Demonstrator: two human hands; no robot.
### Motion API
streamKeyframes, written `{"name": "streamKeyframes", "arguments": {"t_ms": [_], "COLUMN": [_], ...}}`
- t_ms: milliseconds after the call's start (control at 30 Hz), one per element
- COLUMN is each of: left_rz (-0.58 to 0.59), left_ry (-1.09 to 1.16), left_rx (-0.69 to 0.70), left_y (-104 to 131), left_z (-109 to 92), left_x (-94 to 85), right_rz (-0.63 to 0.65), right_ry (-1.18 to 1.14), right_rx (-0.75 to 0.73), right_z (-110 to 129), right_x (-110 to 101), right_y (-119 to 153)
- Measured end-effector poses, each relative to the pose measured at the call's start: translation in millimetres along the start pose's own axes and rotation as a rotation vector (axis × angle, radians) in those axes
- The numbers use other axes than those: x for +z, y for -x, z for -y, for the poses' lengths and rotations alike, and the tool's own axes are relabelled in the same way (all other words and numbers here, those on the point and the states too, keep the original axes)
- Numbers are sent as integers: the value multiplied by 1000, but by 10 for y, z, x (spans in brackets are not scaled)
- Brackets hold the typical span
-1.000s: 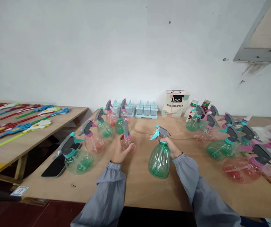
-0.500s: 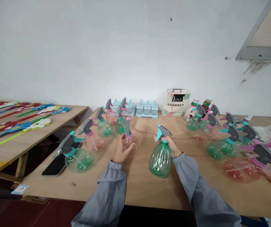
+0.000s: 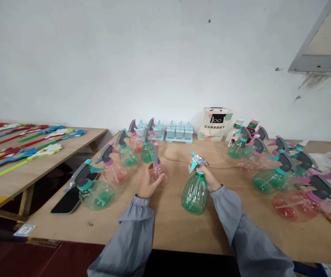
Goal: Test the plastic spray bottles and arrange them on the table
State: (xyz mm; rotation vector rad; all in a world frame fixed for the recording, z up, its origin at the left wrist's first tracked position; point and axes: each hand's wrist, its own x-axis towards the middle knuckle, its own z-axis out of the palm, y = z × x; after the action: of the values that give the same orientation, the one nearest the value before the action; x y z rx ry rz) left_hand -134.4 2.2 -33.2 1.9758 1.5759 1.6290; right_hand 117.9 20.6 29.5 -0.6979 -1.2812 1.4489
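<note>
My left hand [image 3: 148,182] is wrapped round the body of a pink spray bottle [image 3: 159,175] with a grey and pink head, which stands upright on the wooden table [image 3: 165,227]. To the right, my right hand [image 3: 208,176] grips the neck of a green spray bottle [image 3: 194,194] whose grey and teal head points left. Most of the right fingers are hidden behind that bottle's neck. Whether its base touches the table cannot be made out. Just left of my left hand are a small green bottle [image 3: 147,153] and a pink bottle [image 3: 116,172].
Several spray bottles [image 3: 271,180] crowd the right side. A black phone [image 3: 67,201] lies behind a green bottle [image 3: 97,195] at left. Light-blue moulds [image 3: 179,132] and a paper bag [image 3: 214,125] stand by the wall. Colourful hand-shaped sticks [image 3: 24,154] lie on another table.
The green bottle in my right hand has shifted very slightly up, and its head is turned a little. My left hand keeps its hold on the pink bottle.
</note>
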Motion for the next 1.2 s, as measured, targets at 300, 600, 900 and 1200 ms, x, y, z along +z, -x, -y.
{"name": "streamKeyframes", "arguments": {"t_ms": [300,600,900,1200], "left_rz": [-8,1,13,36], "left_ry": [2,17,2,47], "left_rx": [11,-5,12,15], "left_y": [0,7,4,17], "left_z": [2,0,12,23], "left_x": [2,7,3,26], "right_rz": [-5,-43,-428,-682], "right_ry": [-13,-28,388,792], "right_rx": [94,43,-220,-545], "right_z": [-54,-57,109,161], "right_x": [-46,-54,-428,-1116], "right_y": [4,-29,-17,-32]}}
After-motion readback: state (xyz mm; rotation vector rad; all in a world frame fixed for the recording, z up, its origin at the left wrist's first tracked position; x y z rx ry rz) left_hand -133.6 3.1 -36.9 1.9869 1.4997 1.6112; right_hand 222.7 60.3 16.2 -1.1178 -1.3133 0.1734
